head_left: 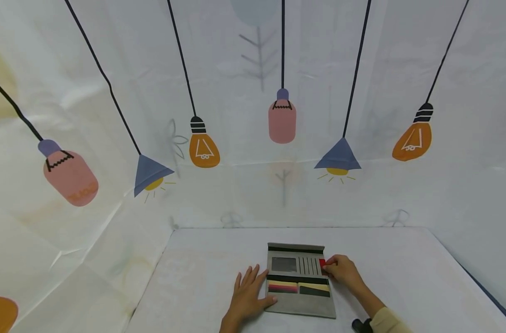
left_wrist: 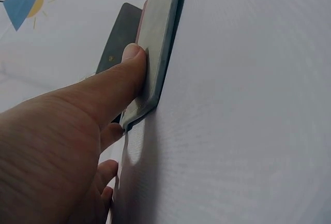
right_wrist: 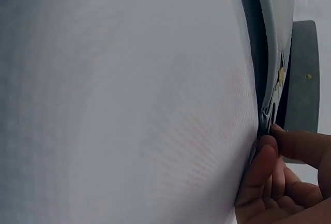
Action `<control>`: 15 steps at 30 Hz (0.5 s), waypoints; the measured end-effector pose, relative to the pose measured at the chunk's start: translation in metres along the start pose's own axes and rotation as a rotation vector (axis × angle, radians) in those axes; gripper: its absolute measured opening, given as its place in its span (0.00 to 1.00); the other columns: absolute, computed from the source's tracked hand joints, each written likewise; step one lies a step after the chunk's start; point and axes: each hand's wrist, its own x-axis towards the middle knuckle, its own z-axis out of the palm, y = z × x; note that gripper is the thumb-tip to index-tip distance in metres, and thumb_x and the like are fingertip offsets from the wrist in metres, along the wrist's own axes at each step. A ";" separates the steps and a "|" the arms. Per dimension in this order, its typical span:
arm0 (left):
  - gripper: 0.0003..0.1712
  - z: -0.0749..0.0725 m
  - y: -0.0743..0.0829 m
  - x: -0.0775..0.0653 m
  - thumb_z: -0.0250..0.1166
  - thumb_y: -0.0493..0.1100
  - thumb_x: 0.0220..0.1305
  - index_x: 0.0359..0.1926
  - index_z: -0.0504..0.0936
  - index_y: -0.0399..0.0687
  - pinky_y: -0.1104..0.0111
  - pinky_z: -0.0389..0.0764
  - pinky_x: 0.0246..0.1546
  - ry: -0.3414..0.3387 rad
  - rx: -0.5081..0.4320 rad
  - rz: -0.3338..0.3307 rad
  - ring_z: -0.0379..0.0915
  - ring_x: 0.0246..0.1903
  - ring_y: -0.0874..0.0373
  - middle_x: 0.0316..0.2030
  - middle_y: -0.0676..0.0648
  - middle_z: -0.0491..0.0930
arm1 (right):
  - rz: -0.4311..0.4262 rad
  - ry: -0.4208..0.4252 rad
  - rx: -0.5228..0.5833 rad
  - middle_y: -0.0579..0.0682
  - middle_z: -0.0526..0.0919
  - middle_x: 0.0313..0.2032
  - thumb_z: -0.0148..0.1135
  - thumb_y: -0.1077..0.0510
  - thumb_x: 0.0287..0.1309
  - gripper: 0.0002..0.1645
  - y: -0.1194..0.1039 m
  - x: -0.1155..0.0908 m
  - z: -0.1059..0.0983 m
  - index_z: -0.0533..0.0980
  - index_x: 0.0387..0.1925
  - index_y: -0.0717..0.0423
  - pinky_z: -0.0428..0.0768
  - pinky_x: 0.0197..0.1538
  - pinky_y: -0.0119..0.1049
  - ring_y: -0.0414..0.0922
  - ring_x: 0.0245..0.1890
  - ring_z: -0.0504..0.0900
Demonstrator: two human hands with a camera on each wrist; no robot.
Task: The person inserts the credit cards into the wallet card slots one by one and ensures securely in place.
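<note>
A grey-green wallet [head_left: 300,305] lies unfolded on the white table, with a dark window pocket, card slots and a raised flap at its far edge. My left hand [head_left: 248,298] is at its left side, fingers stretched out; in the left wrist view the thumb [left_wrist: 135,63] presses on the wallet's top face. At the upper right edge, my right hand [head_left: 346,273] pinches a small red card [head_left: 322,264] between thumb and fingertips. The right wrist view shows these fingertips [right_wrist: 268,149] right at the wallet's edge, the card itself hidden there.
Yellow, red and dark strips [head_left: 283,286] show in the wallet's lower slots. A black strap piece [head_left: 361,325] is at the right wrist. Behind the white table [head_left: 203,268] hangs a pale sheet [head_left: 236,194] printed with lamps, and another sheet wall rises at the left.
</note>
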 end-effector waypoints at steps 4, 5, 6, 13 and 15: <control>0.45 0.000 0.001 0.000 0.59 0.74 0.48 0.67 0.63 0.65 0.42 0.37 0.68 -0.002 0.002 -0.006 0.44 0.72 0.46 0.71 0.49 0.54 | -0.002 -0.004 -0.014 0.49 0.79 0.21 0.63 0.60 0.50 0.07 0.000 -0.001 -0.001 0.78 0.29 0.63 0.72 0.21 0.32 0.42 0.20 0.74; 0.46 0.000 0.001 0.000 0.58 0.74 0.48 0.67 0.63 0.65 0.42 0.37 0.68 -0.003 0.004 -0.008 0.43 0.72 0.46 0.71 0.49 0.54 | 0.000 -0.007 -0.018 0.49 0.78 0.21 0.63 0.60 0.50 0.08 0.000 -0.001 -0.001 0.78 0.29 0.63 0.72 0.21 0.32 0.42 0.20 0.74; 0.46 0.001 0.001 0.001 0.58 0.74 0.48 0.67 0.63 0.66 0.42 0.37 0.68 -0.003 0.006 -0.009 0.43 0.72 0.46 0.71 0.49 0.54 | 0.001 -0.008 -0.021 0.49 0.78 0.21 0.63 0.60 0.51 0.08 0.000 -0.002 -0.001 0.78 0.29 0.63 0.72 0.22 0.32 0.42 0.20 0.74; 0.46 0.000 -0.001 0.003 0.57 0.75 0.48 0.67 0.62 0.66 0.43 0.37 0.68 -0.009 0.008 0.002 0.43 0.72 0.47 0.71 0.49 0.54 | -0.014 -0.026 0.001 0.49 0.79 0.23 0.60 0.60 0.54 0.09 0.001 -0.003 -0.005 0.78 0.33 0.63 0.72 0.23 0.32 0.42 0.22 0.73; 0.45 -0.003 -0.003 0.005 0.57 0.74 0.49 0.67 0.62 0.64 0.42 0.37 0.68 -0.003 -0.008 0.021 0.45 0.71 0.46 0.71 0.48 0.56 | -0.023 -0.031 0.021 0.49 0.79 0.24 0.58 0.59 0.56 0.10 0.001 -0.004 -0.007 0.78 0.34 0.63 0.73 0.24 0.32 0.42 0.23 0.74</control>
